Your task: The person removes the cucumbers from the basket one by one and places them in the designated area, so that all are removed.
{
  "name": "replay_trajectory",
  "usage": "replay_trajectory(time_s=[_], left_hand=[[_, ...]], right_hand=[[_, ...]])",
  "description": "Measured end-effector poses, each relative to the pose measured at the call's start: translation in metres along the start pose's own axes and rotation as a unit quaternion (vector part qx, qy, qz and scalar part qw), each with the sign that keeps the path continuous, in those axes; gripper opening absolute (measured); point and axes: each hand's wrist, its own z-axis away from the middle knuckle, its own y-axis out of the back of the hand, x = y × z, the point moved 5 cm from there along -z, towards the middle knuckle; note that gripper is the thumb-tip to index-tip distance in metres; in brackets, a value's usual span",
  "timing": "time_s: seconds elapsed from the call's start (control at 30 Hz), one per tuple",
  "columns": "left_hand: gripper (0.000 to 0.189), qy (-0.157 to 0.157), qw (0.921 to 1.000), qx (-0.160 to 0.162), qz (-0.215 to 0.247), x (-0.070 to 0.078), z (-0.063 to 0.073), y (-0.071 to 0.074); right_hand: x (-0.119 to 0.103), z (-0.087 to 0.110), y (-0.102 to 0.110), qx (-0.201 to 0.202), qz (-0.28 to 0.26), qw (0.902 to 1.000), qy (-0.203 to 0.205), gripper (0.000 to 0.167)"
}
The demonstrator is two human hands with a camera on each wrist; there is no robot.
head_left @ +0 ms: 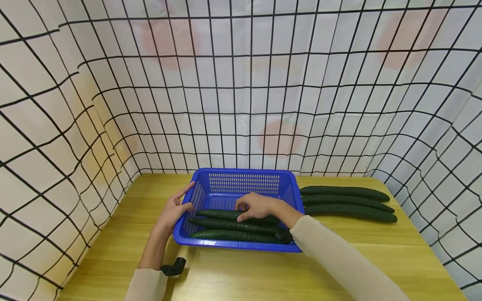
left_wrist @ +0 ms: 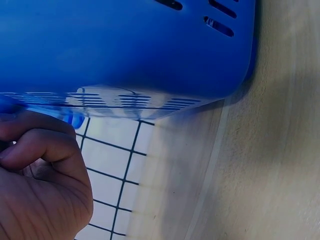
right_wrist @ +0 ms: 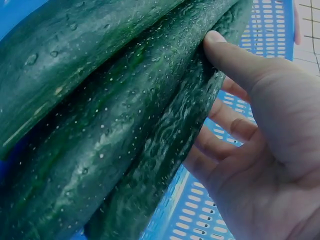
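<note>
Bent-fingered left hand [head_left: 174,212] and right hand [head_left: 259,205]

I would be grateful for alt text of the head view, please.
A person's right grip holds the farthest cucumber of three in a blue basket, while the left grip holds the basket's left rim. Three more cucumbers lie side by side on the wood-grained table to the basket's right.

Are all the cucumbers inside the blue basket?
No, three cucumbers lie on the table to the right of the blue basket.

In the blue basket [head_left: 211,170], room is found at the far side; the near part is blocked by cucumbers [head_left: 237,226].
</note>
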Motion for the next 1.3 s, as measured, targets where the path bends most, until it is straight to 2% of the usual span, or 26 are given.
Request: replay_trajectory(time_s=[0.27,0.43,0.63,0.77,0.9,1.07,1.3], left_hand=[[0.082,-0.004,1.0000,0.005,-0.006,0.000,0.000,0.002],[0.083,-0.005,1.0000,0.007,-0.003,0.000,0.000,0.002],[0.082,-0.006,0.9999,0.008,-0.004,0.001,-0.001,-0.001],[0.083,-0.007,1.0000,0.005,0.001,0.001,0.000,0.000],[0.084,-0.008,1.0000,0.002,0.003,0.002,0.000,0.001],[0.084,-0.007,1.0000,0.002,0.000,0.001,0.001,0.000],[0.083,-0.006,1.0000,0.000,0.000,0.001,0.001,-0.001]], right_hand=[[-0.001,0.002,0.003,0.013,-0.022,0.9995,-0.018,0.024],[-0.001,0.004,0.008,0.025,-0.049,0.9981,-0.030,0.025],[-0.006,0.012,0.021,0.060,-0.059,0.9962,-0.020,0.032],[-0.007,0.018,0.032,0.108,-0.060,0.9922,-0.017,0.038],[-0.009,0.029,0.046,0.146,-0.069,0.9867,-0.017,0.043],[-0.017,0.047,0.061,0.159,-0.090,0.9830,-0.009,0.044],[-0.021,0.075,0.079,0.197,-0.060,0.9785,0.012,0.044]])
